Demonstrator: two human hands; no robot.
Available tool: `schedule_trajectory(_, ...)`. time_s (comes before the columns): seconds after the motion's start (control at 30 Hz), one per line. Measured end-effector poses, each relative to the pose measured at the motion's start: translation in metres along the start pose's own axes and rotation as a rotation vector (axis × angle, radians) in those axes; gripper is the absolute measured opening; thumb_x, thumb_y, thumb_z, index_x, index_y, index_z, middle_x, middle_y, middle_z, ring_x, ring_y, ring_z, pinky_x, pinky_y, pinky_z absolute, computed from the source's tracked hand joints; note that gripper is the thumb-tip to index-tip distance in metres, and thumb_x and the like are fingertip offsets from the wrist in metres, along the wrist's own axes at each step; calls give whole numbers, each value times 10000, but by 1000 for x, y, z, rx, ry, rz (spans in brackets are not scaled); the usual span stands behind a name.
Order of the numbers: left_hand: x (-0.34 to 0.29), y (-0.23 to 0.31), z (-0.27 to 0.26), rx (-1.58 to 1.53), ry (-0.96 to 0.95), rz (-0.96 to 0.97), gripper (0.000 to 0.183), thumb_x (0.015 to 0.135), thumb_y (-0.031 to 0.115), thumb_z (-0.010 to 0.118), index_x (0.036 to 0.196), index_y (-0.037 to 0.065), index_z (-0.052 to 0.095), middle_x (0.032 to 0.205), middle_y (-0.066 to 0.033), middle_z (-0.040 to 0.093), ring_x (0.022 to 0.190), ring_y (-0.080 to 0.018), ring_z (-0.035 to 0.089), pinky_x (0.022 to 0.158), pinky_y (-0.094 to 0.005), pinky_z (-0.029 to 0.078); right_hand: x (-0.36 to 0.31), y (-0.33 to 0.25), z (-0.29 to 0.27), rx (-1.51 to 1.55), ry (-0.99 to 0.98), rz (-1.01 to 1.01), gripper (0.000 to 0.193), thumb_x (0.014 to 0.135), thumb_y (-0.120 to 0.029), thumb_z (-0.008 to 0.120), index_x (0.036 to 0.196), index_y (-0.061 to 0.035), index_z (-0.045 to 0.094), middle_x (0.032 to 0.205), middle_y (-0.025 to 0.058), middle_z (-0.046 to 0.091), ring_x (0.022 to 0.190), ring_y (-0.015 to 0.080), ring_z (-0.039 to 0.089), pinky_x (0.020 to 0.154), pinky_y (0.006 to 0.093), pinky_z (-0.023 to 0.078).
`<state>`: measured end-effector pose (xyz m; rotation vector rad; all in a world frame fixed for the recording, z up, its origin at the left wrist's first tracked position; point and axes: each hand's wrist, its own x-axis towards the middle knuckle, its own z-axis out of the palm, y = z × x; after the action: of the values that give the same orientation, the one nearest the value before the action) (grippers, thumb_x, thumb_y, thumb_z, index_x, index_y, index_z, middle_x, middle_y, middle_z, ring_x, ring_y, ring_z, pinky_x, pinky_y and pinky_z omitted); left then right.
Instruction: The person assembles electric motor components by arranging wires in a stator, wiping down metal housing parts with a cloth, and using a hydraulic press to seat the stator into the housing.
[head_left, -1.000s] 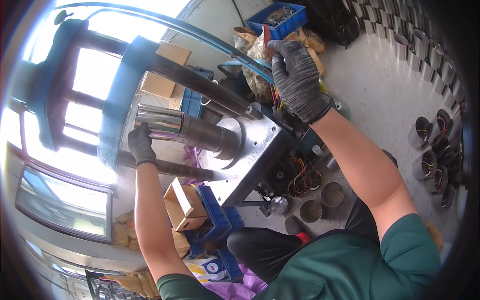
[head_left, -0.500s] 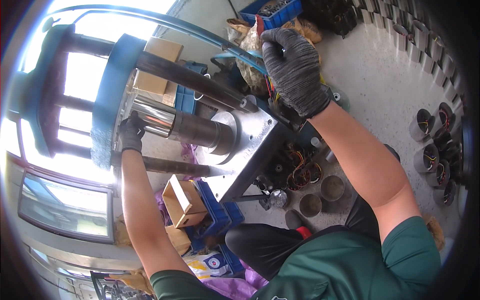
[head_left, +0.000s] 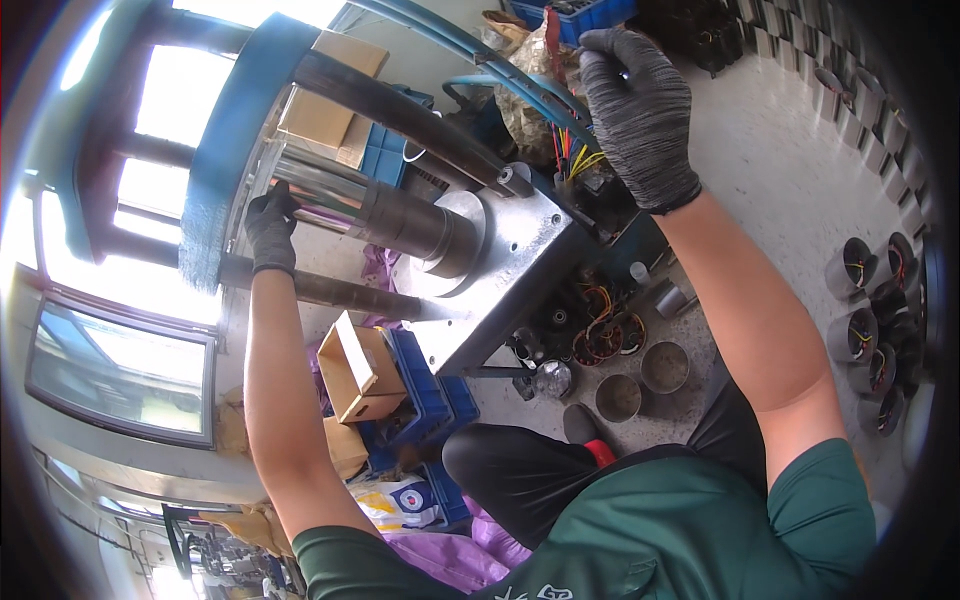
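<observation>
A hydraulic press fills the upper left: a blue top plate (head_left: 225, 130), dark guide rods (head_left: 400, 110), a shiny steel ram (head_left: 390, 215) and a grey steel block (head_left: 510, 260). My left hand (head_left: 270, 225), in a dark glove, reaches up beside the ram just under the blue plate and touches the machine there. My right hand (head_left: 638, 110), also gloved, is closed around something small near the blue hoses (head_left: 500, 65) and coloured wires (head_left: 570, 160) at the top; what it grips is hidden.
Motor stators with copper windings (head_left: 600, 335) and metal cups (head_left: 665, 365) lie on the floor under the block. More cylindrical motor housings (head_left: 865, 300) line the right. Cardboard boxes (head_left: 360, 370) and blue crates (head_left: 425, 395) sit lower left. My knee (head_left: 520, 470) is below.
The view has tilted. My left hand has slid up along the ram toward the blue plate. My right hand has risen toward the hoses at the top.
</observation>
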<state>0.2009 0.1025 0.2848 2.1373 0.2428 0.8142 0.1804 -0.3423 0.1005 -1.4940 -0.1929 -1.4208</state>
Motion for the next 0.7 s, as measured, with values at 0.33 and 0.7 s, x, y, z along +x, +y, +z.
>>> schedule_trajectory(0.33,26,-49,-10,-67,-1,240,491,917,255,818,1260,-12,592,987,-102,697,675,-171,613,647,-318,498,34,-14,-26,-114,-402,-28,140,943,-189,720,1016,-69,731,1021,143,745,923,306,735,848,406,597)
schedule_trajectory(0.7,-220,-180,127,-526,121,-148,623,919,85,766,1467,-10,484,1348,-138,607,1245,-239,583,1078,-355,465,32,-43,-74,-395,-1022,-300,707,887,-110,669,1554,-128,437,1121,218,694,982,407,688,915,475,567)
